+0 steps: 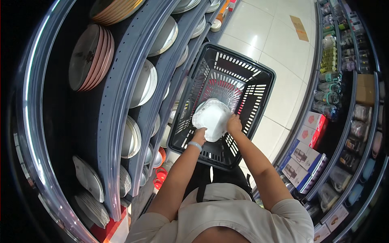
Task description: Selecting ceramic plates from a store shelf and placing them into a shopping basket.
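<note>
A white plate with a wavy rim [214,117] is held between my two hands, over the inside of a black plastic shopping basket [270,88]. My left hand [199,136] grips its near left edge, thumb on top. On the right edge, my right hand [234,124] has hold of it, close to the basket's slotted side wall. Another pale rim shows under the plate at the upper left, so it may be more than one piece. The basket stands in front of my legs, and the plate hides part of its floor.
Dark metal shelves [121,76] with stacked plates [144,83] rise on the left, very near the basket. Shelves on the right carry bottles [326,95] and boxed goods [304,162]. A flat cardboard piece [299,28] lies on the tiled floor [279,91].
</note>
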A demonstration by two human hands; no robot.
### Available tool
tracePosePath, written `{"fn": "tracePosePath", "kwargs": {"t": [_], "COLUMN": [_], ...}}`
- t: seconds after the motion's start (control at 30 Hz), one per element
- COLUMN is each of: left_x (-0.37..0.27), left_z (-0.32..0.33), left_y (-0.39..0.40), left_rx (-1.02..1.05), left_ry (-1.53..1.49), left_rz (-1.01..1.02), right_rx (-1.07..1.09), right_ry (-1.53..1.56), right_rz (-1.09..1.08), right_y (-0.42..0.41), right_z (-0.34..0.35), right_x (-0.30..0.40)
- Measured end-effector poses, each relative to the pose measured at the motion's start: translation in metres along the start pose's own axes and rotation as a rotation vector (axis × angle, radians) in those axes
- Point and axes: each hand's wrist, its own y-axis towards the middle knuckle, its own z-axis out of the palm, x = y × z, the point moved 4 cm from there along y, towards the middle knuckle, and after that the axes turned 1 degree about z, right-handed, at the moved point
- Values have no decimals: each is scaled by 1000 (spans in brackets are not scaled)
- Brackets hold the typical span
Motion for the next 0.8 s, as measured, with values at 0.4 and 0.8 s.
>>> {"fn": "tracePosePath", "kwargs": {"t": [0.4,0.8], "left_x": [-29,-51], "left_z": [-8,-62], "left_y": [-69,-301], "left_rx": [-35,418], "left_ry": [187,106], "left_rz": [378,983], "right_rx": [-175,53], "right_ry": [139,937], "right_rz": [-219,-660], "right_y": [-41,-217], "right_z": [-60,-191], "right_x": [1,41]}}
